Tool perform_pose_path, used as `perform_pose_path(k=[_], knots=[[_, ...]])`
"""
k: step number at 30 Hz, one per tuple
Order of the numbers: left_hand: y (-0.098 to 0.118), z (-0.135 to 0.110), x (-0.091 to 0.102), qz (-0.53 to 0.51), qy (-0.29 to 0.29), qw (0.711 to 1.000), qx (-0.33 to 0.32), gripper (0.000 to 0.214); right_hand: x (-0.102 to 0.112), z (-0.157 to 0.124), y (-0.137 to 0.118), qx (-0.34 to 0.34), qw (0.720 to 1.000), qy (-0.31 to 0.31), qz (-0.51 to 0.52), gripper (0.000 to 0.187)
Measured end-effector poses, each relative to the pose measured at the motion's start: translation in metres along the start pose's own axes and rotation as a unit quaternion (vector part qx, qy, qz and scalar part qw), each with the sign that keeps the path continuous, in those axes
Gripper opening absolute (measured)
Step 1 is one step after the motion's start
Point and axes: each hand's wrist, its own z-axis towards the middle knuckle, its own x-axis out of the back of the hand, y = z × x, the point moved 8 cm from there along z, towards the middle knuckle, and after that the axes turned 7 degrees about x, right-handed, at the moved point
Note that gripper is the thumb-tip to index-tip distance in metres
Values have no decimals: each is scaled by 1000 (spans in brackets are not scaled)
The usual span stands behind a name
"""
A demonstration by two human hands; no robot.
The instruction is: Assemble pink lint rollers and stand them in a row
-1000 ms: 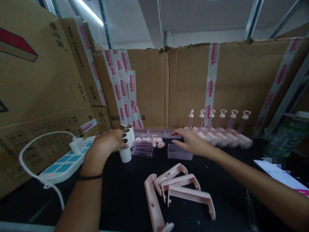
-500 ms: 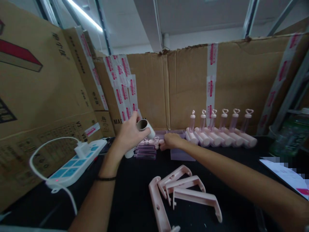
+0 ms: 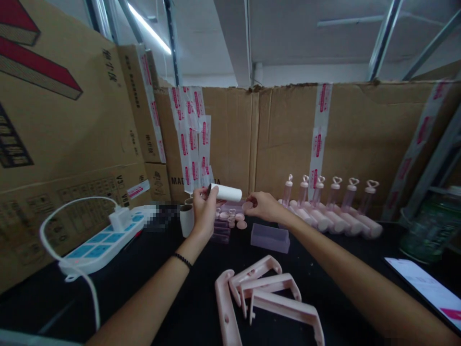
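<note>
My left hand [image 3: 205, 209] is closed around a white roll [image 3: 230, 193] with a hollow core, tilted sideways above the table. Between the fingertips of my right hand [image 3: 265, 206] is a pink round cap [image 3: 247, 205], near the roll's right end but apart from it. More pink caps [image 3: 242, 224] lie below, beside several translucent purple tubes [image 3: 221, 234] with heart-shaped tops. Another white roll [image 3: 186, 222] stands upright left of my left hand. A translucent purple box [image 3: 270, 238] sits below my right hand.
Several pink brackets [image 3: 277, 298] lie loosely piled in front. Pink cylinders with heart-topped handles [image 3: 336, 218] line the back right. On the left is a power strip [image 3: 104, 245] with a cable; at right, a phone [image 3: 425, 283] and green bottle [image 3: 430, 226]. Cardboard [image 3: 230, 139] walls the back.
The roll has swung from upright-tilted to nearly level and moved right. My right hand has lifted from among the small parts with a pink cap. The view has shifted slightly.
</note>
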Motion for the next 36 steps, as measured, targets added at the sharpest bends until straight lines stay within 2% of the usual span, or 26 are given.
perform_pose_path(k=[3, 9, 18, 21, 24, 28, 36], knots=[[-10, 1, 1, -21, 1, 1000, 16, 36, 10, 1, -3, 29, 998, 28, 40, 33], [-19, 1, -2, -30, -21, 999, 38, 34, 15, 1, -9, 62, 992, 63, 94, 28], [-19, 0, -5, -66, -37, 995, 67, 33, 27, -2, -10, 57, 979, 143, 132, 34], [-20, 1, -4, -83, -41, 993, 77, 33, 24, -1, -5, 50, 963, 171, 203, 38], [-21, 3, -3, -87, -49, 991, 84, 32, 16, 2, -2, 54, 943, 172, 279, 38], [-20, 5, -3, -90, -55, 990, 89, 31, 15, 3, -1, 59, 921, 192, 335, 48], [-22, 8, -2, -95, -56, 989, 100, 28, 17, 2, -2, 77, 910, 185, 363, 37]])
